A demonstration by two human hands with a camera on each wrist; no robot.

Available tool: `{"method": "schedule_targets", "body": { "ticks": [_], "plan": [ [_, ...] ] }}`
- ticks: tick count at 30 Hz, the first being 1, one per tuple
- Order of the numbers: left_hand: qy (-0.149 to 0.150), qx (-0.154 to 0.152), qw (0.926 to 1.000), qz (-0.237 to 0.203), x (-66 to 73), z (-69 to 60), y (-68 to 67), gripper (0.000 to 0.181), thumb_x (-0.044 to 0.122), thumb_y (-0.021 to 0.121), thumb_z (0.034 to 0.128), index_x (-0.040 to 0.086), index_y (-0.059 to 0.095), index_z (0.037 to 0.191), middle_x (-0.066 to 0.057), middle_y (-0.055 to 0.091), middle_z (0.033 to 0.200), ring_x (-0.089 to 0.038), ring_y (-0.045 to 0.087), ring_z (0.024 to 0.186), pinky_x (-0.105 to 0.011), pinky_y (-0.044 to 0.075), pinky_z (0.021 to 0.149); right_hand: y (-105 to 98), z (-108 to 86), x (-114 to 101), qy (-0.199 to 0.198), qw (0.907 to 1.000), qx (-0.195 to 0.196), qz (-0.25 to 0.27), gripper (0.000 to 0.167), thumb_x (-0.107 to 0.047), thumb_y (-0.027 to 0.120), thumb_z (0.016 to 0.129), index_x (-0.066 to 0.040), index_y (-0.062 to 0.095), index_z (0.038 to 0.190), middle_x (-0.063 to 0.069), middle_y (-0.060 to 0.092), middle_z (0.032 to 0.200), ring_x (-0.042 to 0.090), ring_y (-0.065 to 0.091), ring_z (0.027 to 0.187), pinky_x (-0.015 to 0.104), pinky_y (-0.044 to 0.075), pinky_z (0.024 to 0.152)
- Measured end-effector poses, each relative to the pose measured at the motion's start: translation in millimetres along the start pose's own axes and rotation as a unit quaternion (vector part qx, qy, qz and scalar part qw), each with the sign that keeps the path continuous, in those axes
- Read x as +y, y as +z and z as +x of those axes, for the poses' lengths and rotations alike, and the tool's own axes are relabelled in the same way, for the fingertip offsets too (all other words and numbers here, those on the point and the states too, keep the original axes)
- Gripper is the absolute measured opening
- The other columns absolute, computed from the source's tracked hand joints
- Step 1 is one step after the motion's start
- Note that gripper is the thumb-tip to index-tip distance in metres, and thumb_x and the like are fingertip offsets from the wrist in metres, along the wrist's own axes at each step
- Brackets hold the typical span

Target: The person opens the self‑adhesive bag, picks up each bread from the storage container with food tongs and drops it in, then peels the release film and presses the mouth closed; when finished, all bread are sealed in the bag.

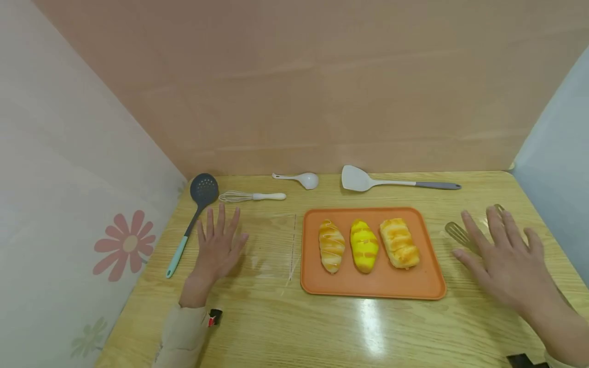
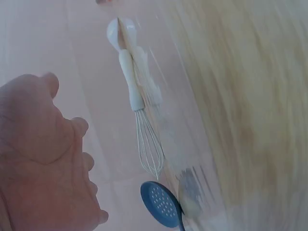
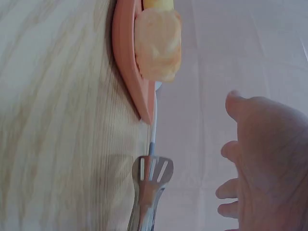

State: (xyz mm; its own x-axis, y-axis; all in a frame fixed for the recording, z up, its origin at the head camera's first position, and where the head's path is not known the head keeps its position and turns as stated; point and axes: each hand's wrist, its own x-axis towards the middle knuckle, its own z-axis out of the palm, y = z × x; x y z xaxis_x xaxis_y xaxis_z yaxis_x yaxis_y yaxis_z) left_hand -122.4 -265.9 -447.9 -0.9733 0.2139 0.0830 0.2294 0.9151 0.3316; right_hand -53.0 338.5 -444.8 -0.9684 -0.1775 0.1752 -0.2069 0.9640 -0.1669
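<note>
My left hand (image 1: 218,253) is held over the left side of the table with fingers spread and holds nothing. Nearest to it are a dark skimmer (image 1: 204,190) with a mint handle and a white whisk (image 1: 253,196). Fingers also spread, my right hand (image 1: 508,266) hovers at the right, above a slotted metal utensil (image 1: 457,233) that it partly hides. Between the hands lies an orange tray (image 1: 372,287). On it are a striped bread roll (image 1: 332,246), a yellow bread roll (image 1: 364,246) and a rectangular golden bread (image 1: 399,243).
Along the back of the table lie a white ladle (image 1: 306,180) and a white spatula (image 1: 361,179) with a grey handle. A brown back wall (image 1: 322,102) rises behind them. Pale panels stand at both sides, the left one bearing a pink flower print (image 1: 124,245).
</note>
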Motion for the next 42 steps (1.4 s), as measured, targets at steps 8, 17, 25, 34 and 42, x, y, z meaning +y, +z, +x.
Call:
{"method": "schedule_targets", "body": {
  "ticks": [8, 17, 25, 34, 42],
  "plan": [
    [0.036, 0.026, 0.9967, -0.068, 4.3, 2.0, 17.8, 0.068, 0.038, 0.047, 0.1196, 0.011, 0.024, 0.178, -0.033, 0.003, 0.181, -0.058, -0.009, 0.166, -0.079, -0.007, 0.129, 0, 3.6, -28, -0.042, 0.9981, 0.03, 0.032, 0.076, -0.04, 0.056, 0.117, -0.02, 0.017, 0.18, 0.032, 0.015, 0.18, 0.051, 0.005, 0.169, 0.076, 0.0, 0.131],
    [0.049, 0.079, 0.9805, -0.174, 17.3, 2.8, 31.7, 0.05, 0.027, 0.064, 0.1138, -0.006, 0.061, 0.151, -0.037, 0.048, 0.163, -0.062, 0.031, 0.158, -0.081, 0.024, 0.125, 6, 8.4, -69, -0.101, 0.9891, 0.075, 0.077, 0.072, -0.04, 0.061, 0.115, -0.015, 0.033, 0.175, 0.033, 0.038, 0.169, 0.058, 0.037, 0.152, 0.081, 0.025, 0.119],
    [0.035, 0.07, 0.9753, -0.207, 27.3, 11.0, 40.6, 0.033, 0.007, 0.075, 0.1058, -0.009, 0.072, 0.135, -0.032, 0.064, 0.15, -0.054, 0.05, 0.15, -0.069, 0.039, 0.124, 11, 11.2, -106, -0.117, 0.979, 0.075, 0.149, 0.07, -0.032, 0.068, 0.112, -0.014, 0.039, 0.173, 0.029, 0.043, 0.168, 0.058, 0.043, 0.146, 0.08, 0.031, 0.115],
    [0.018, 0.062, 0.9631, -0.261, 28.7, 13.9, 59.4, 0.034, 0.005, 0.079, 0.1027, -0.008, 0.074, 0.134, -0.027, 0.067, 0.147, -0.05, 0.054, 0.149, -0.063, 0.04, 0.125, 25, 13.2, -142, -0.167, 0.9647, 0.092, 0.182, 0.064, -0.039, 0.062, 0.115, -0.013, 0.044, 0.171, 0.024, 0.048, 0.167, 0.049, 0.048, 0.147, 0.072, 0.039, 0.11],
    [0.068, 0.065, 0.9771, -0.191, 26.2, 13.7, 72.3, 0.046, 0.011, 0.075, 0.1066, -0.01, 0.066, 0.146, -0.027, 0.059, 0.158, -0.047, 0.046, 0.156, -0.061, 0.03, 0.132, 42, 13.0, -166, -0.202, 0.9536, 0.114, 0.192, 0.06, -0.05, 0.046, 0.119, -0.012, 0.051, 0.166, 0.02, 0.053, 0.163, 0.042, 0.051, 0.146, 0.068, 0.04, 0.112]
  ]
}}
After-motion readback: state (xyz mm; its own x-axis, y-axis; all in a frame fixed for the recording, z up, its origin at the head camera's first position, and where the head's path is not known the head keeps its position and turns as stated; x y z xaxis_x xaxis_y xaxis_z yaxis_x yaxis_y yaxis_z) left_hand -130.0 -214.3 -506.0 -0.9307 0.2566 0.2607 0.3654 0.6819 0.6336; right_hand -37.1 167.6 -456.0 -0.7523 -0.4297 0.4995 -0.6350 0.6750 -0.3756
